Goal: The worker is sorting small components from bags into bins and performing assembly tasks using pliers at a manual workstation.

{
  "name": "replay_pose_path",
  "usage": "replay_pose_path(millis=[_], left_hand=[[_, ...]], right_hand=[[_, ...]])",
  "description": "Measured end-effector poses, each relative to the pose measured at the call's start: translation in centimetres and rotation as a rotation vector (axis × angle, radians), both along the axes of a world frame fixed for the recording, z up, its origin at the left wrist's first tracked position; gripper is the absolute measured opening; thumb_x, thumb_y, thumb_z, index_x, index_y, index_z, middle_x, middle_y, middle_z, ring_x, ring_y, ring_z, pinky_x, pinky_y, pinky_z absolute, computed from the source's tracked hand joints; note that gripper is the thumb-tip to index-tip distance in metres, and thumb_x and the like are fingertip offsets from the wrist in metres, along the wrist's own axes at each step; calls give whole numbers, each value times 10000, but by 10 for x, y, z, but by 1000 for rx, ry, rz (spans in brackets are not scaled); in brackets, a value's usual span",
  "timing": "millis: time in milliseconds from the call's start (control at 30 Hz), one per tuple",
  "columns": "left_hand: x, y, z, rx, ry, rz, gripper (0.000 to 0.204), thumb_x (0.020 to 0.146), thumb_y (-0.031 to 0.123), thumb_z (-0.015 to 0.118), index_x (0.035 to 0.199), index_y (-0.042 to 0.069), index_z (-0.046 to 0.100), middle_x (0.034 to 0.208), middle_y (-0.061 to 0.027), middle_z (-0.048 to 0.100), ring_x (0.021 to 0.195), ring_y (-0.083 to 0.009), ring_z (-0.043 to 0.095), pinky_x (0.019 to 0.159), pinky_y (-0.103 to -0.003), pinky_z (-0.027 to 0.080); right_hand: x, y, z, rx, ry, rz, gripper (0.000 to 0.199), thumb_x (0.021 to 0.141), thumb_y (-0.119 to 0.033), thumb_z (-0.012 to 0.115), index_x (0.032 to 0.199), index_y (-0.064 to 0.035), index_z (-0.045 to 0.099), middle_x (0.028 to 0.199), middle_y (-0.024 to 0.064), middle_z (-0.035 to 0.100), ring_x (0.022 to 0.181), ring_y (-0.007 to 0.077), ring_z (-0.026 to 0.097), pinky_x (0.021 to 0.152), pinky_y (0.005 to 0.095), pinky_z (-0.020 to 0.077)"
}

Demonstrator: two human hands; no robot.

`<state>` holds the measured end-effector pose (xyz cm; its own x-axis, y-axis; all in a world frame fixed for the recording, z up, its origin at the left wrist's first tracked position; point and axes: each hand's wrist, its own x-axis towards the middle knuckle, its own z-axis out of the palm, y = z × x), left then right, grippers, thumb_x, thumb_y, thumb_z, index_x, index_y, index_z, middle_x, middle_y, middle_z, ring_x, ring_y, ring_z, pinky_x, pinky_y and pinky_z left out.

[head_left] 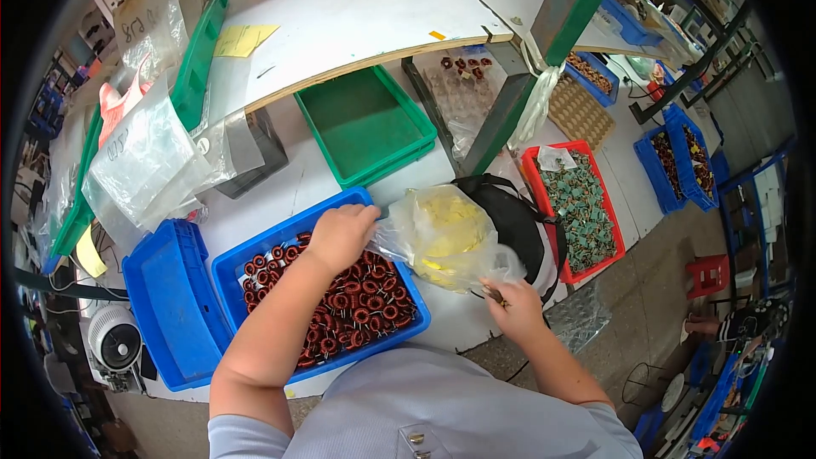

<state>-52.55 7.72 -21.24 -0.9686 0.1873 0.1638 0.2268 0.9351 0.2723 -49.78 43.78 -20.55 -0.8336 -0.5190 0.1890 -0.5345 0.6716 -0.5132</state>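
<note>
A clear plastic bag [408, 234] with yellow contents [450, 225] lies between my hands on the white table. My left hand [342, 236] is closed on its left end, above the far edge of a blue tray [223, 276]. That tray holds many copper-wound ring coils [361, 316]. At the bag's lower right corner, my right hand [517, 310] is closed on the gathered plastic. Something small and dark shows at its fingertips, too small to name. A black bag [514, 229] sits just behind and right of the plastic bag.
A red tray [616, 234] of green parts stands right. Green trays [365, 123] sit under the raised white shelf [365, 17], near a green post [578, 0]. Left are a tilted blue tray [174, 314], plastic sleeves [144, 153] and a small white fan [115, 340].
</note>
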Motion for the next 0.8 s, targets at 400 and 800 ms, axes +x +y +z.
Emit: replay_pose_path(millis=[400, 800], left_hand=[[23, 105, 71, 96, 511, 118, 511, 747, 142, 758, 1211, 25, 580, 1206, -171, 558, 1026, -337, 570, 931, -446, 462], [19, 101, 78, 51, 538, 64, 412, 791, 163, 671, 1175, 40, 586, 1127, -141, 571, 920, -292, 576, 829, -404, 489]], right_hand=[[-13, -96, 81, -293, 129, -290, 188, 809, -1, 712, 997, 18, 710, 849, 73, 646, 663, 192, 552, 605, 275, 452], [-42, -70, 79, -386, 114, -228, 83, 780, -39, 753, 832, -28, 690, 745, 66, 597, 595, 217, 518, 552, 325, 428]])
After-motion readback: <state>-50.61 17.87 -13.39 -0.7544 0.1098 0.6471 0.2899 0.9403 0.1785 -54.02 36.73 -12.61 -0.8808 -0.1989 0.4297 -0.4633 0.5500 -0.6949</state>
